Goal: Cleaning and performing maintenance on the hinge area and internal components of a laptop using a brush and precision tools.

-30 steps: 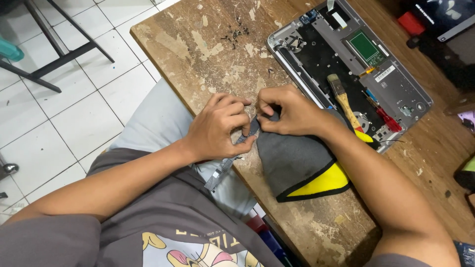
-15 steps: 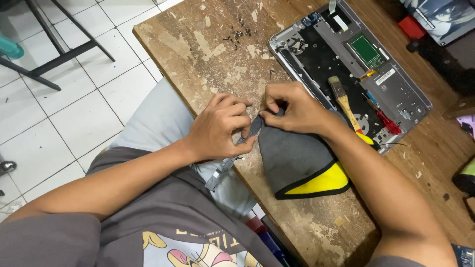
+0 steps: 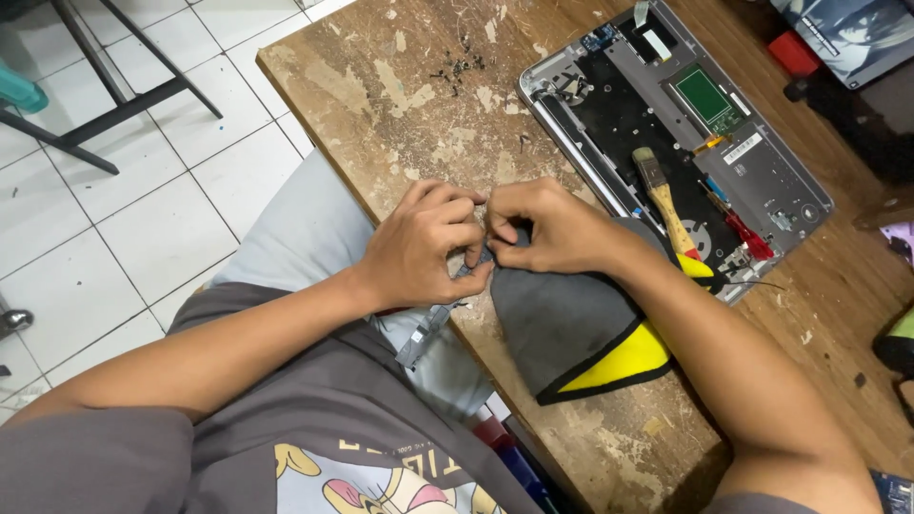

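Working over a scarred wooden table (image 3: 400, 86) above white floor tiles (image 3: 114, 219).

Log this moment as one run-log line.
left hand: pinching small part | right hand: pinching same part | under: grey-yellow cloth | nearby: opened laptop, brush

One head-worn camera, looking steeply down over the person's own chest and arms.

The view sits close above the left hand (image 3: 424, 249) and right hand (image 3: 552, 228), which meet near the middle of the frame at the near edge of the worn wooden surface (image 3: 381, 86). The surface runs diagonally from top centre to bottom right. An opened laptop (image 3: 762, 181) lies toward the upper right, farther from the lens. White floor tiles (image 3: 143, 209) fill the left side. No second view is present.
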